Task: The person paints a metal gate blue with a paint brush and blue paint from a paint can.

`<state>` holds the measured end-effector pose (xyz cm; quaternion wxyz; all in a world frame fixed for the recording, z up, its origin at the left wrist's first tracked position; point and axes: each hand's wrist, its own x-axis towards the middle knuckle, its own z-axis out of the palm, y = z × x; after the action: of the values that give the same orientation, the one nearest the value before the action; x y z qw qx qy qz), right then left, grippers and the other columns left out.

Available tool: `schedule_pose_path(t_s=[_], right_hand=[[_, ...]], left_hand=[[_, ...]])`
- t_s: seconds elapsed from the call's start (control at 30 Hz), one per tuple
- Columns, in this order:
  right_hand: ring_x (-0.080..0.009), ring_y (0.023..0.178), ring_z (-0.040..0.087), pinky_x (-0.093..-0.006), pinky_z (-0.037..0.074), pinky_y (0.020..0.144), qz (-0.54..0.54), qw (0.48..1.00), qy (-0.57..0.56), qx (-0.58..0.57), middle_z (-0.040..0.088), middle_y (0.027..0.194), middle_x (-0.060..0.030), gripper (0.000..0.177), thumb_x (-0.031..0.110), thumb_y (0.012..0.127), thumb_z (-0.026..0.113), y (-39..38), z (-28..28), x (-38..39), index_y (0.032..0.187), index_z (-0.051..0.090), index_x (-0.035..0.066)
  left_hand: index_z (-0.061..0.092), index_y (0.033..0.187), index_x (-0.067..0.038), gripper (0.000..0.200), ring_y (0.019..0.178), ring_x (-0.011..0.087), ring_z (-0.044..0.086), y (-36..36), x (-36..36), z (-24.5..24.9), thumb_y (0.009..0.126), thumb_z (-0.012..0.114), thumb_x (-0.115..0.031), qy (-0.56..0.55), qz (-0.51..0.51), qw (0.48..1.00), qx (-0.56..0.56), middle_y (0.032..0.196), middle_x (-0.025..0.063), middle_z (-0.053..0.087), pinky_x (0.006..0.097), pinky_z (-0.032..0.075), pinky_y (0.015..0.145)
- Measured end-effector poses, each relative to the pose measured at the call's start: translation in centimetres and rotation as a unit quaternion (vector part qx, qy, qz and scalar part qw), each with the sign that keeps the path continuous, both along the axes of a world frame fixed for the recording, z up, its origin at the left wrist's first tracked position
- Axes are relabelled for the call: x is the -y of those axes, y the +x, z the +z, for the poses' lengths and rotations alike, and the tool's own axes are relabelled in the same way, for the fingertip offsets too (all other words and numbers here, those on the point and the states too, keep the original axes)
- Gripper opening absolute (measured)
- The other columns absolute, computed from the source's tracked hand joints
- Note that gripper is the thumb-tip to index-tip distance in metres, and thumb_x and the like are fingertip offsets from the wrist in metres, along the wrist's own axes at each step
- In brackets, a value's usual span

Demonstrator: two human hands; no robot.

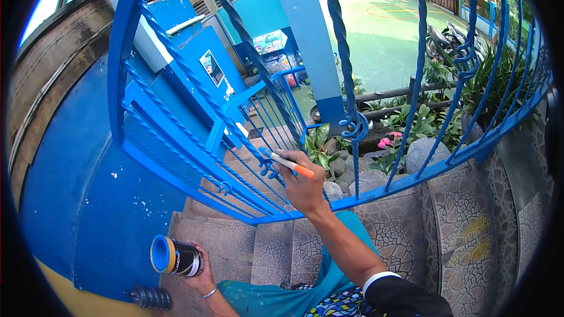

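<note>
Both Arms Extended, Both Hands Closed in a Grip

The right arm enters from the lower right, sleeved in black with a white cuff. The right forearm (346, 243), bare below the cuff, slants up and to the left. The right wrist (319, 208) is raised near the middle of the view. The right hand (302, 182) is closed in a pinching hold, its fingers directed leftward. The left hand (200, 267) is noted lower and farther left, curled around its load from the right side. The left wrist (208, 292) carries a thin band. Only a short length of left forearm (224, 306) shows, rising from the bottom edge.
</note>
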<state>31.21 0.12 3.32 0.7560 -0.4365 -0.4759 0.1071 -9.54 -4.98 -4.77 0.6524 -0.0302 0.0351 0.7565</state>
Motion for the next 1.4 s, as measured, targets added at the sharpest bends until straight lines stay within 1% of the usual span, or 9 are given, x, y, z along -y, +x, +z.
schedule_pose_path(t_s=[0.33, 0.43, 0.6, 0.7, 0.9, 1.03, 1.2, 1.33, 1.4], right_hand=[[-0.0174, 0.096, 0.079, -0.0316, 0.063, 0.082, 0.091, 0.992, -0.081, -0.014, 0.082, 0.108, -0.0127, 0.021, -0.002, 0.095, 0.081, 2.2, -2.6, 4.5, 0.114, 0.074, 0.000], [-0.0172, 0.101, 0.078, -0.0318, 0.063, 0.085, 0.069, 0.996, 0.013, -0.056, 0.081, 0.113, -0.0149, 0.021, -0.003, 0.095, 0.081, 2.4, -3.3, 3.4, 0.115, 0.075, -0.001], [-0.0315, 0.109, 0.079, -0.0383, 0.063, 0.095, 0.050, 0.985, 0.081, 0.142, 0.080, 0.117, -0.0132, 0.033, -0.006, 0.085, 0.083, 1.5, -3.4, 2.4, 0.117, 0.078, 0.002], [-0.0307, 0.111, 0.078, -0.0391, 0.063, 0.094, 0.114, 0.985, 0.032, 0.126, 0.080, 0.119, -0.0132, 0.031, -0.003, 0.085, 0.085, 1.7, -5.4, 6.1, 0.115, 0.080, 0.005], [-0.0322, 0.109, 0.077, -0.0421, 0.063, 0.091, -0.105, 0.974, -0.016, 0.200, 0.080, 0.117, -0.0102, 0.032, -0.005, 0.079, 0.086, 6.2, -8.6, 11.7, 0.108, 0.080, 0.007], [-0.0362, 0.114, 0.073, -0.0464, 0.061, 0.096, -0.123, 0.963, -0.061, 0.230, 0.077, 0.118, -0.0114, 0.033, -0.005, 0.079, 0.085, 7.5, -10.1, 10.0, 0.109, 0.079, 0.007], [-0.0383, 0.113, 0.072, -0.0459, 0.060, 0.095, -0.162, 0.969, -0.045, 0.181, 0.073, 0.126, -0.0155, 0.034, -0.004, 0.087, 0.078, 7.6, -12.9, 4.1, 0.120, 0.076, 0.007], [-0.0405, 0.101, 0.073, -0.0439, 0.058, 0.096, -0.099, 0.992, -0.065, -0.032, 0.077, 0.110, -0.0172, 0.027, 0.001, 0.096, 0.076, 7.9, -14.7, -2.0, 0.123, 0.075, 0.005], [-0.0343, 0.099, 0.075, -0.0411, 0.058, 0.092, -0.046, 0.988, -0.090, -0.113, 0.078, 0.108, -0.0156, 0.025, 0.002, 0.096, 0.077, 7.6, -17.3, -6.4, 0.122, 0.076, 0.005]], left_hand=[[0.048, 0.159, 0.000, 0.088, 0.148, 0.0457, 0.047, -0.5, 0.1, -0.4, 0.086, 0.073, -0.041, 0.036, -0.014, 0.999, -0.009, 0.161, 0.0263, 0.051, 0.0603, 0.044, 0.120], [0.047, 0.160, 0.001, 0.089, 0.149, 0.0450, 0.046, -0.4, -0.2, -0.5, 0.086, 0.072, -0.042, 0.031, -0.008, 0.999, -0.009, 0.162, 0.0252, 0.050, 0.0607, 0.044, 0.120], [0.048, 0.159, -0.002, 0.087, 0.148, 0.0438, 0.046, 0.5, 0.0, 0.4, 0.086, 0.073, -0.042, 0.015, -0.017, 0.999, 0.026, 0.159, 0.0237, 0.051, 0.0627, 0.045, 0.118], [0.049, 0.158, -0.002, 0.086, 0.148, 0.0434, 0.045, -0.3, -0.2, -0.6, 0.084, 0.075, -0.039, 0.029, -0.026, 0.999, 0.025, 0.158, 0.0239, 0.051, 0.0627, 0.044, 0.118], [0.049, 0.157, 0.000, 0.086, 0.149, 0.0435, 0.044, -1.0, -0.4, -1.0, 0.083, 0.077, -0.033, 0.032, -0.010, 0.999, 0.003, 0.159, 0.0243, 0.050, 0.0623, 0.043, 0.120], [0.048, 0.159, 0.000, 0.088, 0.150, 0.0437, 0.044, -0.9, -0.3, -0.3, 0.083, 0.076, -0.035, 0.036, -0.006, 0.999, 0.003, 0.159, 0.0241, 0.051, 0.0619, 0.043, 0.120], [0.046, 0.160, -0.001, 0.090, 0.151, 0.0443, 0.043, -1.1, 0.5, -0.2, 0.083, 0.077, -0.035, 0.039, 0.023, 0.999, -0.020, 0.162, 0.0238, 0.050, 0.0621, 0.043, 0.121], [0.052, 0.154, -0.003, 0.089, 0.144, 0.0472, 0.045, 1.1, 1.8, 2.2, 0.078, 0.082, -0.036, 0.044, 0.049, 0.998, -0.006, 0.152, 0.0246, 0.053, 0.0658, 0.045, 0.114], [0.055, 0.151, -0.004, 0.088, 0.141, 0.0486, 0.046, 2.2, 3.2, 3.3, 0.075, 0.085, -0.036, 0.044, 0.069, 0.997, 0.003, 0.148, 0.0249, 0.054, 0.0676, 0.046, 0.111]])
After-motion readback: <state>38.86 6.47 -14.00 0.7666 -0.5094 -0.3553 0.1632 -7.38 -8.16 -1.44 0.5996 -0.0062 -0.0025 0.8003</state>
